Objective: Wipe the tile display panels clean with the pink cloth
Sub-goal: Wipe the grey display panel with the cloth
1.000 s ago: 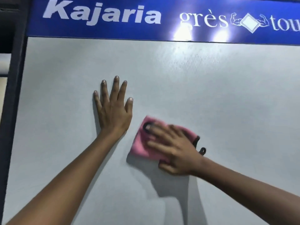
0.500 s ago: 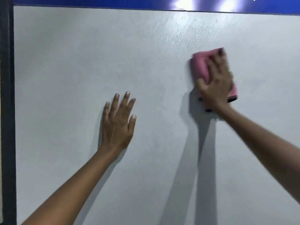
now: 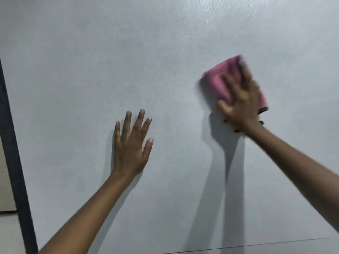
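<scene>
A large pale grey tile display panel (image 3: 77,74) fills the head view. My right hand (image 3: 242,105) presses a folded pink cloth (image 3: 222,79) flat against the panel at the upper right, fingers spread over it and blurred by motion. The cloth's dark-edged corner sticks out to the right of that hand. My left hand (image 3: 131,147) rests flat on the panel lower down and left of centre, with its fingers straight and pointing up, and holds nothing.
A dark vertical frame (image 3: 13,153) borders the panel on the left, with a beige surface (image 3: 5,189) beyond it. A thin horizontal joint line (image 3: 256,244) crosses the panel near the bottom right. Light glints off the panel's top right.
The view has dropped, so the blue sign at the top is out of sight. My right hand swept the cloth from beside the left hand up to the right. The left hand stayed flat.
</scene>
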The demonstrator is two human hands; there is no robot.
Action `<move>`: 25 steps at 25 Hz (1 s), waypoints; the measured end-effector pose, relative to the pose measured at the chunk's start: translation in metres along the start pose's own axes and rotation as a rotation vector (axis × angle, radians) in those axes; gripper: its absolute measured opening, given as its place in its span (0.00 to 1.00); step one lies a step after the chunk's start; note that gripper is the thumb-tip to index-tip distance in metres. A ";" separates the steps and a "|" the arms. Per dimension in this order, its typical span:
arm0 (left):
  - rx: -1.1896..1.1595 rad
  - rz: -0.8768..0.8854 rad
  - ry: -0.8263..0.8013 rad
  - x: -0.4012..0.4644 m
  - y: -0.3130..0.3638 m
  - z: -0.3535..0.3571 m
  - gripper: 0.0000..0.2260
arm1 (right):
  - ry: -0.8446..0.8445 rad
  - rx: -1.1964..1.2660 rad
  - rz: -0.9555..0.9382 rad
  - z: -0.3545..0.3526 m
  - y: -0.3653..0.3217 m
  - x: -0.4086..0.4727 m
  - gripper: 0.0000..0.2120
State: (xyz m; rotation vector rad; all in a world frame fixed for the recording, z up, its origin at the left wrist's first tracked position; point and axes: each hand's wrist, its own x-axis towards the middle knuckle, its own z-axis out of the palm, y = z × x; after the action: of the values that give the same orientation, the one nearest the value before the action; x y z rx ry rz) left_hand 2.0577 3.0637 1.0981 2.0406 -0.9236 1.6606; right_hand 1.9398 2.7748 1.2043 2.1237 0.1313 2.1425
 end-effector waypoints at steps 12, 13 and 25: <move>-0.061 -0.018 -0.049 -0.033 -0.004 0.001 0.24 | -0.487 0.190 -0.682 0.029 -0.141 -0.236 0.35; -0.068 -0.021 -0.033 -0.052 0.002 0.001 0.24 | -0.429 0.203 -0.567 0.023 -0.124 -0.226 0.34; 0.057 0.071 -0.114 -0.145 0.001 0.044 0.23 | -0.276 0.182 -0.199 0.028 -0.119 -0.269 0.26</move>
State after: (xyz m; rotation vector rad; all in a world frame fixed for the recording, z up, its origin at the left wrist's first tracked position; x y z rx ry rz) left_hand 2.0744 3.0732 0.9478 2.1837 -1.0081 1.6392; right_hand 1.9726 2.8520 0.9207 2.3656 0.5034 1.7692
